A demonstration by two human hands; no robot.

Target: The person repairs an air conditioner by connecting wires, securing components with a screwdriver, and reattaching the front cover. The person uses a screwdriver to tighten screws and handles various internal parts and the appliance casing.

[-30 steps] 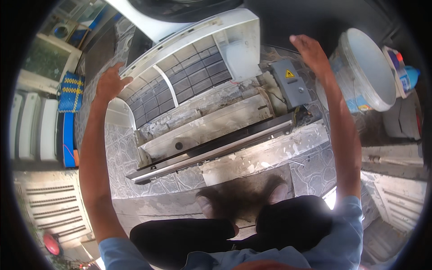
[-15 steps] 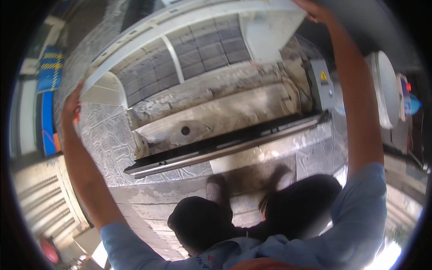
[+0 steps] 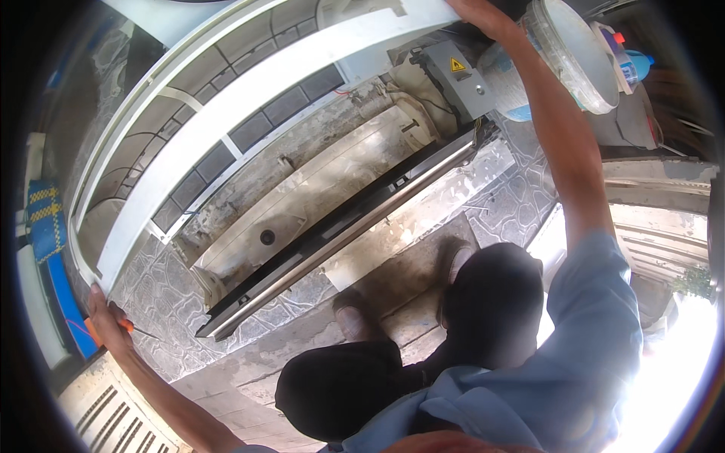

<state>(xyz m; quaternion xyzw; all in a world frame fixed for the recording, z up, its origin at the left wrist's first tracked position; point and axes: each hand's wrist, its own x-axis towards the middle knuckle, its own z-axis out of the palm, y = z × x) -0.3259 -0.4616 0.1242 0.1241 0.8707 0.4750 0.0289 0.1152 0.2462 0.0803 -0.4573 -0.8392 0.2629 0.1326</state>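
A long white air conditioner cover (image 3: pixel 234 104), an open frame, spans between my two hands. My left hand (image 3: pixel 111 321) is closed at its lower left corner and also has an orange-handled screwdriver (image 3: pixel 125 326) in it, its thin shaft pointing right. At the top, my right hand (image 3: pixel 487 18) grips the cover's other end; its fingertips are partly hidden. Below the cover lies the stripped air conditioner body (image 3: pixel 313 166), dusty and pale, with a black and metal bar (image 3: pixel 355 208) along its near side. A grey electrical box (image 3: pixel 457 79) with a yellow warning triangle sits at its right end.
A pale bucket (image 3: pixel 507 79) stands beyond the electrical box, near a blue-capped bottle (image 3: pixel 640 66). Cream slatted plastic furniture (image 3: pixel 124 419) is at lower left. A blue piece with yellow checks (image 3: pixel 45 215) lies at far left. My feet rest on the step before the unit.
The cover has tilted and come nearer, its left end lower with my left hand. My view has turned, so the unit slants more steeply. Both hands keep their hold.
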